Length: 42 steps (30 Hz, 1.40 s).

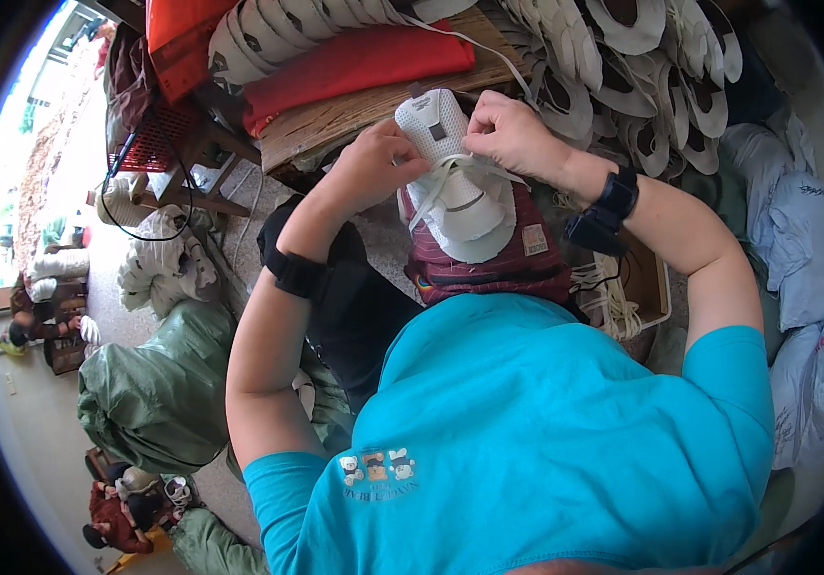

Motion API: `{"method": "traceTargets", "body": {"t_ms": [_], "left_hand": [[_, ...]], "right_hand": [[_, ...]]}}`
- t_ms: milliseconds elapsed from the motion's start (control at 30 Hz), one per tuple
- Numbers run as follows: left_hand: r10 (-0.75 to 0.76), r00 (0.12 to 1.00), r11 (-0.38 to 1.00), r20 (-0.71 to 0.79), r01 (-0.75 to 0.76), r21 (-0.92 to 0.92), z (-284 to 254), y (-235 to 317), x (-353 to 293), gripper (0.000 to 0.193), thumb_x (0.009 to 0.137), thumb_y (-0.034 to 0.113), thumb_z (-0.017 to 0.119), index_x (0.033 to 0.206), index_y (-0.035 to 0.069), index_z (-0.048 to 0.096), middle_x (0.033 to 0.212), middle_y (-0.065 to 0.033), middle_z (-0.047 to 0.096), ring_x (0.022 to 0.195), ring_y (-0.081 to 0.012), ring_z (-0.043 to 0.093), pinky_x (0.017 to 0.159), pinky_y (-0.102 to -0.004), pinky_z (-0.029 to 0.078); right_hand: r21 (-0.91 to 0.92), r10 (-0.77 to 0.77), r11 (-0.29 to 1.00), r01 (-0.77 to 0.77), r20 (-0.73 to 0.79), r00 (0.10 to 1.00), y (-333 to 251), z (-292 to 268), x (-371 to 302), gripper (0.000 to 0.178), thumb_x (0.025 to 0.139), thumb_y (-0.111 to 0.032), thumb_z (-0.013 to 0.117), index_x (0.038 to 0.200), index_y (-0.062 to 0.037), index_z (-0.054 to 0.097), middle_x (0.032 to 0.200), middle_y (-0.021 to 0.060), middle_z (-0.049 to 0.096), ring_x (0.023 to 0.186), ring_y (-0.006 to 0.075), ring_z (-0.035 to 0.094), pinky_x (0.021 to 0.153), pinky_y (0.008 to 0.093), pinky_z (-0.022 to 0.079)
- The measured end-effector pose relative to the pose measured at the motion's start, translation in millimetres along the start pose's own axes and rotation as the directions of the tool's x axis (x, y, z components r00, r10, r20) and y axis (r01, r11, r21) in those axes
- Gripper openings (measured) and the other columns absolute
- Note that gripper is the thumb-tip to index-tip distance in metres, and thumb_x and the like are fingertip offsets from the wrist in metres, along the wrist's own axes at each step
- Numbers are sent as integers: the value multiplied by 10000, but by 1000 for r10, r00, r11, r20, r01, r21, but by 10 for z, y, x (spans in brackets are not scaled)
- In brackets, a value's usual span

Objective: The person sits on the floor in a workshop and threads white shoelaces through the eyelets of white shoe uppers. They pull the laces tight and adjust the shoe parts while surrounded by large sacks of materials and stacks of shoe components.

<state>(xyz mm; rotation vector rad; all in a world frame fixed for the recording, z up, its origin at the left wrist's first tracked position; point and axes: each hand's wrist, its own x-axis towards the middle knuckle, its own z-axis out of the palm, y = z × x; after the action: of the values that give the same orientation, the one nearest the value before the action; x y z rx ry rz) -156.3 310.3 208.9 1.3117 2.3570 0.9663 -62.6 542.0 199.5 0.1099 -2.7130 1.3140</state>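
Note:
A white shoe upper (pixel 470 216) with a perforated tongue (pixel 432 122) rests over the maroon striped cloth (pixel 474 273) on my lap, just short of the bench edge. A pale shoelace (pixel 450 165) crosses its throat, one tail hanging down the left side and another reaching to the right. My left hand (pixel 376 165) is closed at the left edge of the upper, thumb and fingers curled beside the tongue. On the other side, my right hand (pixel 513 132) pinches the shoelace near the eyelets; its fingertips partly cover the lace. Black bands circle both wrists.
Ahead stands a wooden bench (pixel 331 125) with a red cloth (pixel 364 72) and a row of white uppers (pixel 287 34). More uppers (pixel 623 77) pile up at the right. A box of laces (pixel 628 302) sits by my right side. Green sacks (pixel 158 383) lie left; people sit beyond.

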Motion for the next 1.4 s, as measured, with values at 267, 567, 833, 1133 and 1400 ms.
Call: {"method": "traceTargets", "body": {"t_ms": [267, 567, 833, 1133, 1400], "left_hand": [[-250, 955, 965, -159, 233, -117, 206, 54, 18, 189, 824, 173, 747, 756, 0, 709, 863, -34, 544, 761, -125, 546, 670, -266, 459], [-34, 998, 985, -50, 25, -171, -39, 16, -186, 289, 809, 158, 774, 1016, 40, 611, 955, -31, 531, 716, -143, 531, 658, -293, 467], [-47, 997, 998, -57, 49, 50, -31, 77, -112, 247, 822, 252, 763, 896, 38, 663, 889, -79, 557, 771, -239, 595, 687, -347, 495], [-218, 905, 967, -366, 148, -210, 351, 113, -125, 216, 846, 235, 717, 801, 25, 735, 870, -81, 563, 837, -216, 577, 718, -335, 472], [-74, 726, 872, -683, -286, -398, -187, 981, -7, 164, 907, 152, 713, 834, 7, 735, 910, -34, 540, 855, -138, 523, 737, -240, 426]], "right_hand": [[-54, -8, 998, 12, 63, 998, -47, -51, 8, 181, 868, -197, 717, 872, -29, 649, 973, 66, 536, 841, 165, 578, 771, 305, 478], [-289, -33, 949, 129, 315, 949, -275, -260, -48, 246, 911, -246, 653, 1009, -34, 574, 1063, 110, 495, 908, 300, 604, 801, 405, 487], [-266, -55, 953, 142, 310, 949, -231, -210, -60, 224, 945, -223, 602, 1019, -15, 559, 1077, 132, 476, 926, 335, 602, 810, 437, 480], [-52, -53, 997, 62, 159, 986, -177, -92, -99, 171, 908, -167, 659, 948, -13, 595, 1000, 67, 491, 894, 202, 576, 777, 334, 471], [536, -230, 836, 118, 148, 962, -873, -406, -65, 100, 936, -111, 648, 985, -25, 658, 1045, 9, 580, 837, 71, 561, 742, 235, 464]]}}
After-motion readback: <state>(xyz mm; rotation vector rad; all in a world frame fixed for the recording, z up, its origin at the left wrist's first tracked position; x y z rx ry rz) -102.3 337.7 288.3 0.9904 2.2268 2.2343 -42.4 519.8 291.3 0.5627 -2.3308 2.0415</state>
